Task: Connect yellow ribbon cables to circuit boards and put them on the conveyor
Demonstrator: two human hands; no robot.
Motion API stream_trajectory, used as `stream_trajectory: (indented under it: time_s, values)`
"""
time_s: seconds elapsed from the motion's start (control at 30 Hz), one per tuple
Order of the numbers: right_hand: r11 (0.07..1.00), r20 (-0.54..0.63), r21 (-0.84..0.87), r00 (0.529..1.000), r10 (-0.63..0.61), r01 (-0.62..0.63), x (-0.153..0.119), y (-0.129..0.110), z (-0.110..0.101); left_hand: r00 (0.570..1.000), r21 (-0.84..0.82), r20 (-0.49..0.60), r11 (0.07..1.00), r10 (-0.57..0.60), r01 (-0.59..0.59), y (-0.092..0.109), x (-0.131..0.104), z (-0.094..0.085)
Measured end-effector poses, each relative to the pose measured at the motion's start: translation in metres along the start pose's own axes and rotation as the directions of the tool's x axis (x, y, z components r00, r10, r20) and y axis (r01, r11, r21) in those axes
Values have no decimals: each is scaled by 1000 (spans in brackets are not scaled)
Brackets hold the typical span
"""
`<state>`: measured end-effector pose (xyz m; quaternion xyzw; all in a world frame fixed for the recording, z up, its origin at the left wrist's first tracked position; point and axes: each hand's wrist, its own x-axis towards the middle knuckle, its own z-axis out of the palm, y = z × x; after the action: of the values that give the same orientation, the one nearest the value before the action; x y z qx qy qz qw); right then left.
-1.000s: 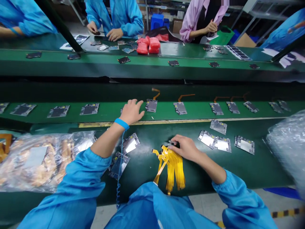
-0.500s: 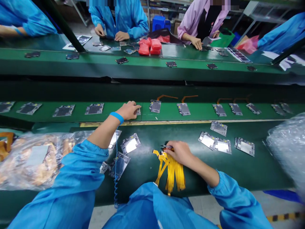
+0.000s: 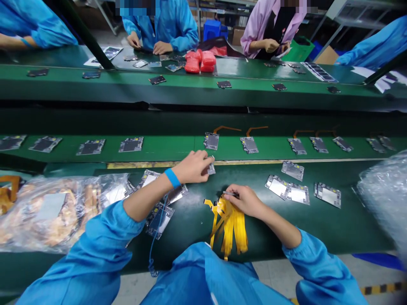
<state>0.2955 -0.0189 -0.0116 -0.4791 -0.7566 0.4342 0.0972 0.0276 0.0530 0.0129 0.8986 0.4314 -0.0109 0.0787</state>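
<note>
L hand [image 3: 192, 167] grips a board [image 3: 211, 169] at frame centre, no cable on it yet. R hand [image 3: 244, 199] pinches tweezers [image 3: 229, 194] over yellow cables [image 3: 229, 222]. Cabled boards [image 3: 249, 145] ride the belt [image 3: 165, 146] above.

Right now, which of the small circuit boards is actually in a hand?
The board pinched in the left hand, just over the near table's edge. The others lie untouched on the belt or table.

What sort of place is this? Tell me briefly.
Probably an electronics assembly line: green belts carry rows of circuit boards, people in blue smocks work opposite, and yellow flex cables lie at the station.
</note>
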Motion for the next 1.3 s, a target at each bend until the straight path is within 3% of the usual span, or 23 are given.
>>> stream_trajectory:
  time_s: [0.1, 0.2, 0.57, 0.77, 1.07, 1.3]
  values:
    - [999, -34, 39, 999, -26, 27, 4, 6, 0, 999, -8, -3, 999, 41, -41, 29, -3, 15]
    - [999, -23, 37, 999, -27, 27, 9, 12, -2, 999, 23, 3, 999, 43, -43, 39, -7, 27]
    - [988, -67, 104, 992, -105, 112, 13, 22, -4, 986, 14, 50, 987, 160, -161, 33, -8, 25]
    - [995, -111, 81, 992, -53, 62, 12, 26, 1, 980, 29, 103, 985, 168, -172, 37, -1, 21]
    - [999, -3, 49, 1000, 0, 0, 16, 21, -3, 981, 23, 78, 984, 175, -178, 40, -2, 24]
    - [998, -4, 62, 1000, -24, 24, 20, 20, -3, 980, 36, 68, 981, 189, -192, 34, -8, 26]
